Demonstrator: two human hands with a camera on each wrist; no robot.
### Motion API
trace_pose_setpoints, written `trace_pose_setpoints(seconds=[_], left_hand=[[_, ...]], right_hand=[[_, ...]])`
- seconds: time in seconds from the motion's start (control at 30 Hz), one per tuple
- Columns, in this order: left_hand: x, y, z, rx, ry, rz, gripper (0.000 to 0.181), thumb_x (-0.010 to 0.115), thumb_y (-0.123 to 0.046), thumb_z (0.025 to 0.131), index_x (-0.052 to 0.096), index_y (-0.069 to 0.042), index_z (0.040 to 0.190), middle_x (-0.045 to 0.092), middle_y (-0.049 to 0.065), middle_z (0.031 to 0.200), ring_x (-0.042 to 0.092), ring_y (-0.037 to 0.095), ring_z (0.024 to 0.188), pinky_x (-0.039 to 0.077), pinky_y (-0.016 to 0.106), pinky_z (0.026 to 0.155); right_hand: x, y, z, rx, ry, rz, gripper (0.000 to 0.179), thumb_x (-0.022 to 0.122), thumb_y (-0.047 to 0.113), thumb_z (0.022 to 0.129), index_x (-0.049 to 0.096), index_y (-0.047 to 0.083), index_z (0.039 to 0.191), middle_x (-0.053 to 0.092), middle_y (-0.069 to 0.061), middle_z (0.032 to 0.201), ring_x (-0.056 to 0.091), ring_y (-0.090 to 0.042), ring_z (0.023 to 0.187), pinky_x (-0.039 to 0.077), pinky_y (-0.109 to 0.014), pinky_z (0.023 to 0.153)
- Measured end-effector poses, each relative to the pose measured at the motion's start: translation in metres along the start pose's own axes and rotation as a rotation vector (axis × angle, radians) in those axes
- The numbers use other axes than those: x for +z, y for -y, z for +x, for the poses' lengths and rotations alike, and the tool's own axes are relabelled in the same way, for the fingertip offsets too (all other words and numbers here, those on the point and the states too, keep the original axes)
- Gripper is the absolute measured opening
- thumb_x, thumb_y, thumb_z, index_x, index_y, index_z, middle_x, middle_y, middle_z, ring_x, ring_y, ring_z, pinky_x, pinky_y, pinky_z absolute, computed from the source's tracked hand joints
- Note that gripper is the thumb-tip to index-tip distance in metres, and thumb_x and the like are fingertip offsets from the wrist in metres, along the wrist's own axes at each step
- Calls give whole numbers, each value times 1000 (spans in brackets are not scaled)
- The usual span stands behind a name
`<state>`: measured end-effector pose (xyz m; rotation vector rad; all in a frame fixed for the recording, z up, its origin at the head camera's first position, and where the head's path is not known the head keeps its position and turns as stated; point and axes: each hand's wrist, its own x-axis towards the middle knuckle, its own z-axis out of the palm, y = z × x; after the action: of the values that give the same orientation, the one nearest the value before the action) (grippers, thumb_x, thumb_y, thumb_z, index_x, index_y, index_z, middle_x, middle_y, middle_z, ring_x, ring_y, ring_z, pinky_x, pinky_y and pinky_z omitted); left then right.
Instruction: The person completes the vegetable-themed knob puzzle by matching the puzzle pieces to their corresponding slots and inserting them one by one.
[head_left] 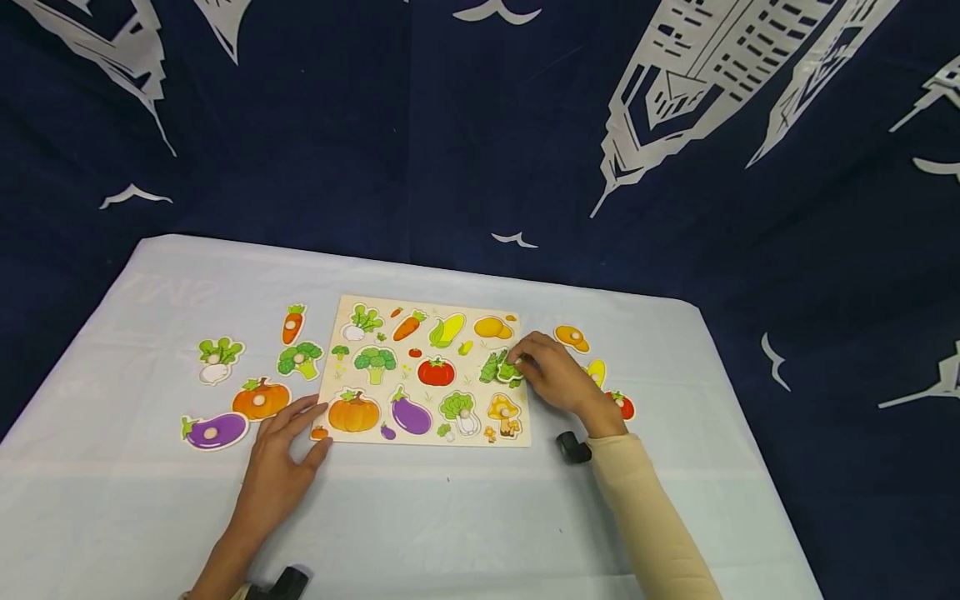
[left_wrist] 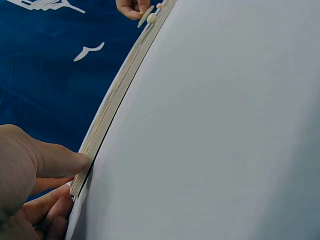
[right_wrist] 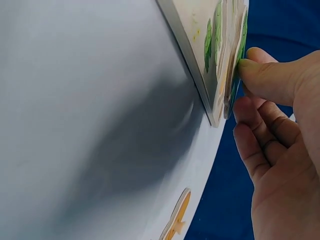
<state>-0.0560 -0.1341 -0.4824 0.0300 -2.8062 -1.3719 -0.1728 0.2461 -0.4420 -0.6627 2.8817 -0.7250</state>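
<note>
A light wooden puzzle board [head_left: 341, 379] with printed vegetables lies mid-table. My right hand [head_left: 558, 375] pinches a green vegetable puzzle piece [head_left: 509, 368] over the board's right side, partly covering a green printed picture. In the right wrist view the green piece [right_wrist: 242, 42] stands on edge between thumb and fingertips, close to the board's face; whether it touches cannot be told. At the board's near left corner, my left hand [head_left: 281, 471] holds the edge. Its thumb [left_wrist: 65, 161] lies along the near edge and its fingers are on the left side.
Left of the board lie carrot [head_left: 293, 325], broccoli [head_left: 300, 360], radish [head_left: 220, 360], pumpkin [head_left: 251, 404] and eggplant [head_left: 225, 433] pieces. To the right are potato [head_left: 570, 337], corn [head_left: 597, 372] and tomato [head_left: 622, 406] pieces, partly behind my right arm. A dark blue printed curtain [head_left: 450, 167] hangs behind.
</note>
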Motion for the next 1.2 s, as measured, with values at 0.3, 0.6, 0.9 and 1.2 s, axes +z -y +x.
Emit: trace_pose_setpoints(seconds=[0.3,0.6,0.9,1.2], left_hand=[[1,1,1,15,-21,4,53,75,0,85,59,4,135,53,22,143,42,43,128,39,62,106],[0,3,0,5,-16,3,54,75,0,85,58,3,136,52,22,144,41,43,130,36,63,108],[1,2,-1,16,-26,-9,53,75,1,85,59,3,135,53,22,143,41,43,130,36,64,108],[2,0,0,6,-17,-8,53,74,0,85,59,3,136,52,22,143,41,43,130,36,63,108]], right_hand=[[4,6,5,-4,29,-20,11,62,5,97,70,11,103,63,-1,109,56,-17,100,51,-35,96],[8,13,10,-27,81,-49,11,62,6,98,69,12,104,64,-1,111,57,-18,108,49,-37,104],[12,18,16,-25,94,-79,12,63,8,98,70,13,106,62,0,107,56,-17,103,49,-36,100],[13,16,18,-15,96,-83,12,62,9,98,70,13,107,62,0,105,56,-17,99,50,-35,98]])
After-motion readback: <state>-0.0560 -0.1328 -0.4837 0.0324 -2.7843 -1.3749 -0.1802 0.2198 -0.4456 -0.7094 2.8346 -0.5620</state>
